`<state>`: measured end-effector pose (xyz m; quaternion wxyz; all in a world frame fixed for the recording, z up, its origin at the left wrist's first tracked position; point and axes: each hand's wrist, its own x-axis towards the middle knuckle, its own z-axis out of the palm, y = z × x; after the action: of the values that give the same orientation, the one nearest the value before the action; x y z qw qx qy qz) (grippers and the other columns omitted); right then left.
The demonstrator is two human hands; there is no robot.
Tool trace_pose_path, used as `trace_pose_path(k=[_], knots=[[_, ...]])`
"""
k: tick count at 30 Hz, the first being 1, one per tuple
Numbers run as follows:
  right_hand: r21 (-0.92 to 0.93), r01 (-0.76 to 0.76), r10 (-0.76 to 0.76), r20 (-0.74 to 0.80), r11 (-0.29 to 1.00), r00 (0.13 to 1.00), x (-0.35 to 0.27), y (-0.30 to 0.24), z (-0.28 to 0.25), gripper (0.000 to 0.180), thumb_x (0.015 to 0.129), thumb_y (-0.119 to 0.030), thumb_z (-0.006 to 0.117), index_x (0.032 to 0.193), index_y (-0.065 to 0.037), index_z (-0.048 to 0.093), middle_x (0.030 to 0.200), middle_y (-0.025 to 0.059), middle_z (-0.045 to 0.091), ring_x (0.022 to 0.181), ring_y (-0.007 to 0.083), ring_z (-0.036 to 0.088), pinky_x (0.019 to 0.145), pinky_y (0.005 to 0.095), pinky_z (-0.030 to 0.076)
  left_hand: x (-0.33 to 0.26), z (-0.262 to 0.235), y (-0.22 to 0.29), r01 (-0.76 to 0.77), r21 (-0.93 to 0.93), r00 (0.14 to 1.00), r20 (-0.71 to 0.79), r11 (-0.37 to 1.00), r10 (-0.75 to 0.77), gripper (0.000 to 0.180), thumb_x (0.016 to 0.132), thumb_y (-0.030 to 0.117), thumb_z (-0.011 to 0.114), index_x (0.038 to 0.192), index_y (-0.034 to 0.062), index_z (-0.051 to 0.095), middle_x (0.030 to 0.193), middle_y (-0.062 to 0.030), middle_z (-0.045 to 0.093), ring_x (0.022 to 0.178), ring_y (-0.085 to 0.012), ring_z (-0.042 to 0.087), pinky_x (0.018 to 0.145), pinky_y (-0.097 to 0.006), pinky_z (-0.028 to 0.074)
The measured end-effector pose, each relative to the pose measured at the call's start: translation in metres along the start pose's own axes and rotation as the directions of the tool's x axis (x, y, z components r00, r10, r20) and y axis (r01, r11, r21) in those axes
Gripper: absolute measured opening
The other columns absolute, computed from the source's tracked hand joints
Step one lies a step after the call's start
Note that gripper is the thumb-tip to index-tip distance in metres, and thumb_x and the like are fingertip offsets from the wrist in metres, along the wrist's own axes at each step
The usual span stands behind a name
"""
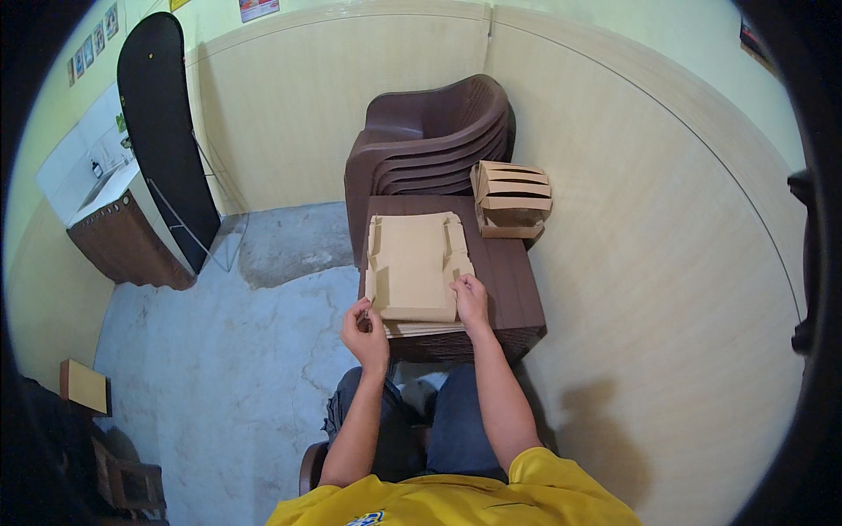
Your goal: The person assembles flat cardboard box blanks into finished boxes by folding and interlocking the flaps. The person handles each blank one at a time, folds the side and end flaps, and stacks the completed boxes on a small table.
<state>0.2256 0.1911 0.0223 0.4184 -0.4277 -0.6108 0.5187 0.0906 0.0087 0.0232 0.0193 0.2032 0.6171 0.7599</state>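
Note:
A brown cardboard box blank (412, 259) lies in front of me, its side flaps partly raised and its far part still flat. My left hand (364, 340) is closed, thumb and fingers pinched at the blank's near left corner. At the near right corner, my right hand (471, 300) pinches the side flap. Beneath the blank, the edges of several flat cardboard sheets (425, 330) show on the dark brown table (504, 294). The fingertips of both hands are partly hidden by the folds.
Folded cardboard boxes (513, 197) are stacked at the table's far right corner, near the wall. Brown plastic chairs (430, 131) stand stacked behind the table. Farther left, a tall black folded board (162, 131) leans beside a curtained sink counter (132, 241).

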Motion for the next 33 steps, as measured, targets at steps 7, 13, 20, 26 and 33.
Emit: trace_pose_path(k=[7, 13, 20, 26, 33], knots=[[-0.227, 0.098, -0.112, -0.053, 0.969, 0.992, -0.005, 0.009, 0.01, 0.022, 0.092, -0.023, 0.074, 0.092, -0.001, 0.07, 0.08, 0.0123, 0.072, 0.076, 0.0232, 0.07, 0.073, 0.039, 0.054, -0.013, -0.007, -0.003, -0.421, 0.135, 0.907, 0.035, 0.897, 0.42, 0.01, 0.097, -0.003, 0.067, 0.106, -0.0009, 0.064, 0.14, -0.0203, 0.064, 0.123, -0.0301, 0.069, 0.097, -0.037, 0.06], [-0.241, 0.124, -0.144, -0.067, 0.962, 0.987, -0.003, 0.016, 0.014, 0.022, 0.091, -0.022, 0.074, 0.092, -0.001, 0.069, 0.082, 0.0136, 0.073, 0.078, 0.0292, 0.071, 0.074, 0.0424, 0.055, -0.004, -0.012, -0.007, -0.272, 0.15, 0.962, 0.03, 0.951, 0.271, 0.01, 0.094, -0.001, 0.072, 0.105, -0.0025, 0.071, 0.13, -0.0206, 0.071, 0.113, -0.0308, 0.075, 0.092, -0.038, 0.061], [-0.129, 0.105, -0.103, 0.021, 0.986, 0.994, -0.007, 0.012, 0.004, 0.016, 0.099, -0.012, 0.069, 0.091, 0.0, 0.063, 0.079, -0.0016, 0.061, 0.077, 0.0083, 0.055, 0.071, 0.0278, 0.046, 0.017, -0.007, 0.016, -0.133, 0.436, 0.988, -0.014, 0.89, 0.154, 0.013, 0.097, 0.01, 0.074, 0.106, 0.0028, 0.068, 0.087, -0.0097, 0.077, 0.079, -0.0288, 0.077, 0.071, -0.043, 0.059], [-0.119, 0.138, -0.136, 0.02, 0.983, 0.99, -0.023, -0.01, 0.001, 0.015, 0.097, -0.015, 0.069, 0.107, -0.005, 0.071, 0.079, 0.0038, 0.06, 0.075, 0.0165, 0.058, 0.072, 0.0347, 0.049, 0.044, 0.002, 0.026, -0.205, 0.648, 0.979, 0.143, 0.733, 0.147, 0.02, 0.101, 0.024, 0.074, 0.109, 0.0073, 0.065, 0.081, -0.0124, 0.072, 0.07, -0.0338, 0.071, 0.065, -0.048, 0.053], [0.025, 0.221, -0.216, 0.357, 0.975, 0.909, -0.023, -0.013, -0.02, 0.039, 0.095, -0.007, 0.07, 0.134, -0.009, 0.071, 0.092, -0.0004, 0.056, 0.089, 0.0148, 0.056, 0.087, 0.0288, 0.048, 0.051, 0.005, 0.007, -0.339, 0.605, 0.934, 0.127, 0.72, 0.333, 0.019, 0.106, 0.026, 0.07, 0.103, 0.0075, 0.071, 0.079, -0.0124, 0.069, 0.069, -0.0334, 0.068, 0.065, -0.047, 0.052]])
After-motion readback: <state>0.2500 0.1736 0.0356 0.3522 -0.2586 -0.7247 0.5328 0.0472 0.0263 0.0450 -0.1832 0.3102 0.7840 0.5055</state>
